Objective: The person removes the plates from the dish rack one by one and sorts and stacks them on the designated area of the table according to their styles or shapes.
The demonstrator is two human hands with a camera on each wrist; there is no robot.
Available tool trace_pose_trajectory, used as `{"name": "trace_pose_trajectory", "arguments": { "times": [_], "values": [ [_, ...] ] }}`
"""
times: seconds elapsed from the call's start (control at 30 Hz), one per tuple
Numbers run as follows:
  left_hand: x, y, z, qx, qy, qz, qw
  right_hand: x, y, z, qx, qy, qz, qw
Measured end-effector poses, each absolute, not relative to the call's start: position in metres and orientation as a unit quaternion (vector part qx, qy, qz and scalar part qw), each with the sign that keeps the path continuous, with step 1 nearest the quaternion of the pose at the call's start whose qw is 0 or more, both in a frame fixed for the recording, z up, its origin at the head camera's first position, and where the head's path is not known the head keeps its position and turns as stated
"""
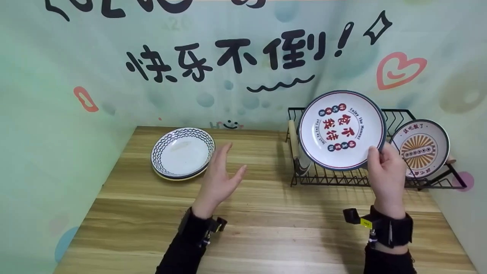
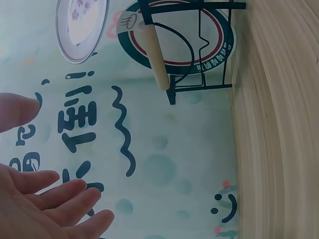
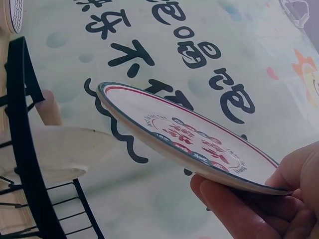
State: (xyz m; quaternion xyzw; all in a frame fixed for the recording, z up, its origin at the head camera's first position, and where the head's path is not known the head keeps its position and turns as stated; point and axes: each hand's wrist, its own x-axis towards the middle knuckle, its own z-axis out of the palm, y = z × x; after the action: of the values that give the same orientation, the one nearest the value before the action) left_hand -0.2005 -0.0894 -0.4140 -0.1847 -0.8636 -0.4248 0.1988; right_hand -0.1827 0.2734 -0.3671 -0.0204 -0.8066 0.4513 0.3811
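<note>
Plates were split between two places: a short stack of wavy-rimmed plates [image 1: 182, 153] lay left of centre on the wooden table [image 1: 266, 213], and a sunburst plate [image 1: 421, 149] stood on edge in the black wire rack [image 1: 437, 179] at the right. The right hand [image 1: 385, 176] pinched the lower right rim of a red-lettered plate [image 1: 341, 129], thumb on the face and fingers behind (the right wrist view showed this plainly), and held it upright in the air in front of the rack, touching no wire as far as could be told. So I judged the work part done: one plate out of the rack and in hand, one left standing, none yet added to the stack by this hand.

The left hand [image 1: 218, 178] hovered open and empty at the middle of the frame, just right of the stack, fingers straight. Between stack and rack the tabletop gave broad bare room. The rack's front rail and wooden handle [image 1: 293, 139] sat close under the held plate's rim; the walls crowded the rack behind and at right.
</note>
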Motion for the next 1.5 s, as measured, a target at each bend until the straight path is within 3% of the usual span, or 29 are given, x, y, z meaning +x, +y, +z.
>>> {"name": "trace_pose_trajectory", "arguments": {
  "times": [0.9, 1.5],
  "values": [
    [-0.198, -0.079, -0.417, -0.206, -0.849, -0.452, 0.184, -0.184, 0.243, -0.376, 0.132, -0.81, 0.447, 0.357],
    [-0.199, -0.072, -0.421, -0.222, -0.797, -0.548, 0.123, -0.19, 0.229, -0.393, 0.178, -0.813, 0.467, 0.299]
  ]
}}
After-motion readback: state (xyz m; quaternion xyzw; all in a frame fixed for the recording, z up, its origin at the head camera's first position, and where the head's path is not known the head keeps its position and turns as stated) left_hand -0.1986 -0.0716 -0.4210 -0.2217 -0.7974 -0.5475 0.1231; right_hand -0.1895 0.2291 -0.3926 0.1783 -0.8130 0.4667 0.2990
